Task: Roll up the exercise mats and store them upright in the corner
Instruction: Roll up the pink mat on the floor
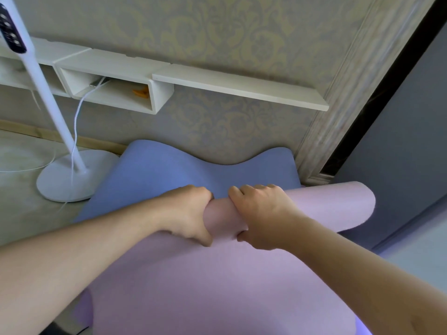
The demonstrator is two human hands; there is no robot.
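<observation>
Left hand (191, 213) and right hand (260, 213) both clench the pink mat (217, 286) at its rolled edge — roll axis runs nine-to-three, blue mat (150, 175) toward twelve.

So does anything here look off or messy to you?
Yes: the blue mat is not flat. Its far edge is pushed up against the wall in a wavy buckle. The pink mat lies over it, and the left hand and right hand grip its fold mid-roll. Nothing looks spilled or damaged.
</observation>
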